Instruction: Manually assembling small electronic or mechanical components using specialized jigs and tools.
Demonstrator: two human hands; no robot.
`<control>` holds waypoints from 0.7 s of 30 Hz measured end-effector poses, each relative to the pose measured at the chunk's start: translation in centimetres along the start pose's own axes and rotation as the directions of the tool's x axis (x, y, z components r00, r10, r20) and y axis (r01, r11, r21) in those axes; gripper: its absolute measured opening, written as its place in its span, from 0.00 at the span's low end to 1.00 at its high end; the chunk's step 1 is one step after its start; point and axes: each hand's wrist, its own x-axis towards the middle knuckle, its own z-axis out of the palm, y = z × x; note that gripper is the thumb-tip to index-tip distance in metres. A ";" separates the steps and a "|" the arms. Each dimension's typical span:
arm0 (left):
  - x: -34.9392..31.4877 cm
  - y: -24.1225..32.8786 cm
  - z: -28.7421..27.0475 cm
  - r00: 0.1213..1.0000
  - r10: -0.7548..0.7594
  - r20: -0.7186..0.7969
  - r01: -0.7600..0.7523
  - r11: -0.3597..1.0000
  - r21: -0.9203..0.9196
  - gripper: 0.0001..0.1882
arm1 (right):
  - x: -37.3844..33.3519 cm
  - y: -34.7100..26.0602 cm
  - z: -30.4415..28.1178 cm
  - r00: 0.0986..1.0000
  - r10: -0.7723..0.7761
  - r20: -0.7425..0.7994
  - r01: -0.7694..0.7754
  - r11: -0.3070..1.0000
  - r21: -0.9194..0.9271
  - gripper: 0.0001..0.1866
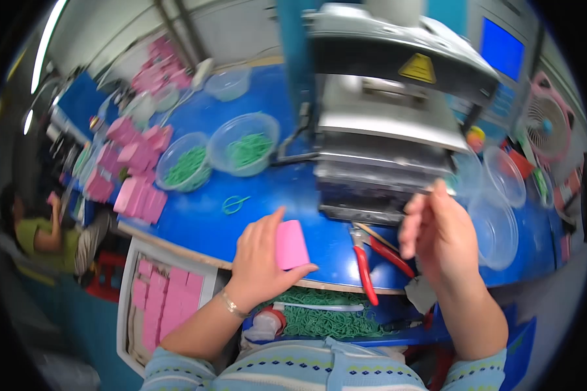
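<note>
My left hand (261,254) is closed round a pink block (291,245) at the table's front edge, its thumb along the near side and its fingers at the far left. Raised in front of the press (385,163), my right hand (445,238) has half-curled fingers. They are smeared by motion, so whether anything small is between them is unclear. Between the hands lie red-handled pliers (364,268), open, their jaws near the press base. A green cord loop (235,204) rests on the blue table (293,199), beyond my left hand.
Clear bowls of green cords (249,151) stand back left, beside stacked pink blocks (137,156). Below the edge are a crate (129,306) of pink blocks and a heap of green cords (332,320). Clear tubs (494,231) and a pink fan (546,124) stand right. Another person (42,234) sits far left.
</note>
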 end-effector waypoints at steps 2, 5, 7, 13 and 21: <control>-1.1 -0.6 0.4 0.988 0.037 -0.152 -0.045 0.998 -0.050 0.51 | -1.2 0.6 0.9 0.996 -0.053 0.069 0.062 0.991 -0.122 0.20; -4.4 -1.6 0.1 0.911 0.074 -0.405 -0.181 0.955 -0.235 0.48 | -3.8 2.2 -0.2 0.959 0.019 0.281 0.071 0.949 -0.307 0.12; -7.0 -2.8 -0.2 0.866 -0.005 -0.500 -0.129 0.963 -0.235 0.48 | -6.1 1.6 0.4 0.974 0.049 0.222 0.080 0.840 -0.536 0.11; -17.0 -9.5 -2.8 0.673 -0.444 -0.591 0.505 0.860 -0.071 0.46 | -6.8 0.6 2.5 0.879 0.263 0.399 -0.056 0.886 -0.460 0.03; -32.1 -16.5 -8.0 0.390 -0.683 -0.617 0.911 0.384 0.151 0.37 | -7.1 2.7 0.9 0.744 0.202 0.637 0.361 0.681 -0.637 0.03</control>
